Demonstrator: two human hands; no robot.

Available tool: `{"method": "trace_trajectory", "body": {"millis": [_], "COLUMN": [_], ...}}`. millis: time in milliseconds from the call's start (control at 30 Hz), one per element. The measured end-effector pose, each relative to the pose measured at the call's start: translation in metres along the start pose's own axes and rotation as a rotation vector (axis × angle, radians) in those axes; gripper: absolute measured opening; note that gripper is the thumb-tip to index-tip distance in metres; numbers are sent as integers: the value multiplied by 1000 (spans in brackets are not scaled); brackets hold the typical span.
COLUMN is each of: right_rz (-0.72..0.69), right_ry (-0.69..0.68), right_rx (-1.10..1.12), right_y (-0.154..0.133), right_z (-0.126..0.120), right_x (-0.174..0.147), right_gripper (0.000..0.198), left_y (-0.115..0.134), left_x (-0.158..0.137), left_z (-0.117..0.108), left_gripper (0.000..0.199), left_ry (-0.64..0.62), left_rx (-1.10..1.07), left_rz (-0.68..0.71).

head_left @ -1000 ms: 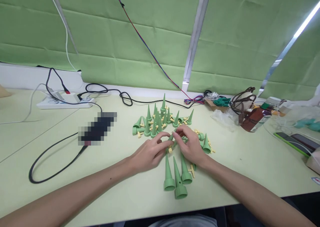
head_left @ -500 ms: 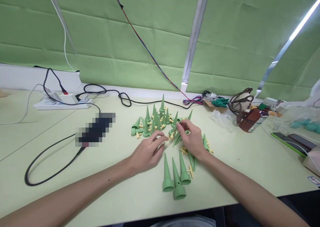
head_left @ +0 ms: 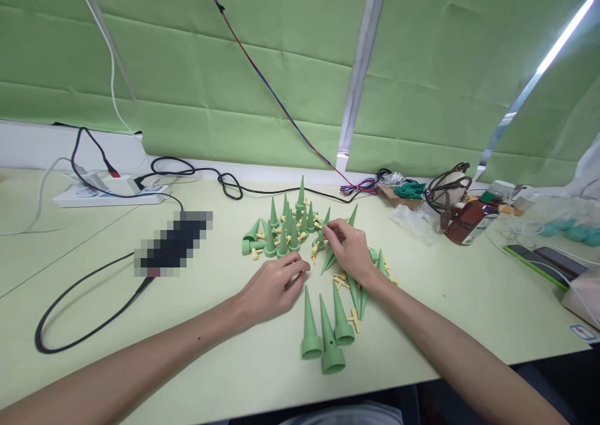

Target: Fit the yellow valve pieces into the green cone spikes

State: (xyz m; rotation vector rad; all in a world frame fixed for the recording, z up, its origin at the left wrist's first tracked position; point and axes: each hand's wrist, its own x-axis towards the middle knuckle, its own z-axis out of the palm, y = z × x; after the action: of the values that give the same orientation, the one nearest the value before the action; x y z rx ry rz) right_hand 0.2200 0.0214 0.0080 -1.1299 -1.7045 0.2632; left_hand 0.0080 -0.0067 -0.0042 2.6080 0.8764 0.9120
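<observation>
Standing in the middle of the table is a cluster of green plastic cone-shaped spikes (head_left: 273, 240), with small yellow T-shaped pieces among them. My right hand (head_left: 349, 250) is at the cluster's right side, thumb and fingers closed on a green spike (head_left: 324, 226) that has a yellow valve piece (head_left: 315, 247) by its base. Just in front of the cluster, my left hand (head_left: 274, 287) rests low with curved fingers apart and nothing visible in them. Three green spikes (head_left: 327, 337) lie nearer the front edge, beside a loose yellow T-piece (head_left: 354, 320). More spikes are partly hidden under my right hand.
A blurred dark device (head_left: 173, 244) with a black cable lies at left, near a white power strip (head_left: 112, 195). Toward the right are a brown bottle (head_left: 471, 222), a plastic bag (head_left: 415, 222) and a phone with a green edge (head_left: 534, 265). A green curtain (head_left: 281, 69) hangs behind.
My left hand has drawn slightly back from the yellow piece by the held spike. My right hand stays on that spike. The view has shifted a little.
</observation>
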Motion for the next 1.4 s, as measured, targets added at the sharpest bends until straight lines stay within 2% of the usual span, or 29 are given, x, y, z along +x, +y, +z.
{"method": "trace_trajectory", "body": {"millis": [133, 567, 700, 967, 1100, 1233, 1400], "right_rz": [13, -12, 12, 5, -1, 3, -19], "right_ry": [-29, -198, -232, -260, -269, -268, -271], "right_rx": [8, -193, -220, -278, -283, -265, -283], "right_y": [1, -2, -7, -16, -21, -22, -18], "right_z": [2, -1, -1, -4, -4, -4, -2], "right_x": [1, -2, -4, -11, -14, -16, -15], "right_gripper": [18, 9, 15, 40, 45, 38, 15], "left_y": [1, 1, 1, 3, 2, 2, 2], "left_x": [0, 1, 1, 1, 1, 1, 1], "left_z": [0, -2, -1, -2, -1, -1, -1], "left_gripper": [21, 21, 21, 21, 21, 20, 20], "left_ry": [-4, -4, -5, -3, -6, -3, -3], "left_rx": [-1, 14, 14, 10, 13, 24, 27], "left_rz": [-1, 17, 27, 18, 21, 27, 24]}}
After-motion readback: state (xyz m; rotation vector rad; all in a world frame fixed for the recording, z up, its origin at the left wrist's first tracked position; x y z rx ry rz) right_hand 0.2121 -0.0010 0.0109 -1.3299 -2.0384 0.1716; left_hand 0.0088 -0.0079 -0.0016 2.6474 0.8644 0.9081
